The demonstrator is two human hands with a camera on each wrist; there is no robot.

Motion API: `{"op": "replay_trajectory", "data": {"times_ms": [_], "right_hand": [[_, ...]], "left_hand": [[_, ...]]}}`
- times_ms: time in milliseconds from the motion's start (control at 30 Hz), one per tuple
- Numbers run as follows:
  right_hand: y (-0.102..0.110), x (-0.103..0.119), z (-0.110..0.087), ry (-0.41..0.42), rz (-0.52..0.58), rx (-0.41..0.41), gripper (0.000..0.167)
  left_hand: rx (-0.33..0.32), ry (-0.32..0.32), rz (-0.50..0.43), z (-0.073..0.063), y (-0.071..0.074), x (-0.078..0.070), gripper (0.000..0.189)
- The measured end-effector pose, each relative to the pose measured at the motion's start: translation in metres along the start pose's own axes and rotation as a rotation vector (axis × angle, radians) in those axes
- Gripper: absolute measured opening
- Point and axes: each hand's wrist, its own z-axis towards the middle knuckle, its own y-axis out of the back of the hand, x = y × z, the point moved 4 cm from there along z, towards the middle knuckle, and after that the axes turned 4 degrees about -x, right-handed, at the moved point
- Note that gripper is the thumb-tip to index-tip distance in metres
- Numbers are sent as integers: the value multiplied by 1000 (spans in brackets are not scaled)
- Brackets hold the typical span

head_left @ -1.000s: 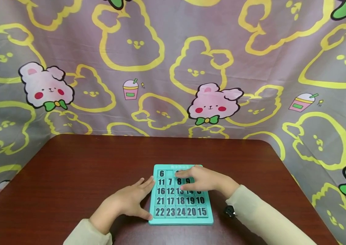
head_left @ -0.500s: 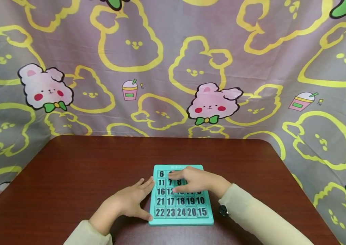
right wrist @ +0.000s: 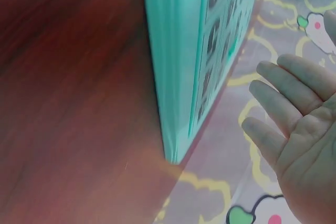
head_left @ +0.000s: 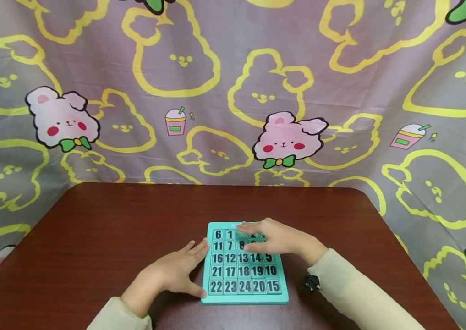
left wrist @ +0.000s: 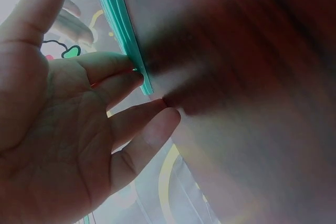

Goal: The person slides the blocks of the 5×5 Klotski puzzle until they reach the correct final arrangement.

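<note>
A turquoise sliding number puzzle [head_left: 245, 299] lies flat on the table, its square tiles marked with black numbers. My left hand [head_left: 171, 270] rests against the puzzle's left side, thumb at the near corner and extended fingers along the edge [left wrist: 122, 24]. Over the upper rows reaches my right hand [head_left: 282, 238], fingers extended and palm down. Tile 6 [head_left: 218, 234] and tile 1 [head_left: 230, 234] sit side by side in the top row, with a vacant slot to their right. Tile 2 [head_left: 253, 236] shows partly; the hand hides the top right. Whether the fingertips touch tiles, I cannot tell.
The dark reddish-brown table [head_left: 125, 220] extends around the puzzle. Behind it and at both sides hangs a grey-pink curtain [head_left: 224, 55] printed with yellow outlines and cartoon rabbits. A small black object [head_left: 311, 283] is at the right sleeve's cuff.
Tile 1 has slid one slot left under my right hand, so the vacant slot is now third in the top row. The right hand then moved back right. The left hand stays put.
</note>
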Motion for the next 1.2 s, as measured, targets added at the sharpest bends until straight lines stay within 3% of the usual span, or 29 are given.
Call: {"op": "replay_trajectory", "data": {"times_ms": [433, 1200], "right_hand": [[5, -16, -25, -28, -27, -24, 62], [-9, -12, -9, -73, 4, 45, 60]], "left_hand": [[3, 0, -13, -1, 0, 2, 110], [9, 23, -24, 0, 1, 1, 109]]}}
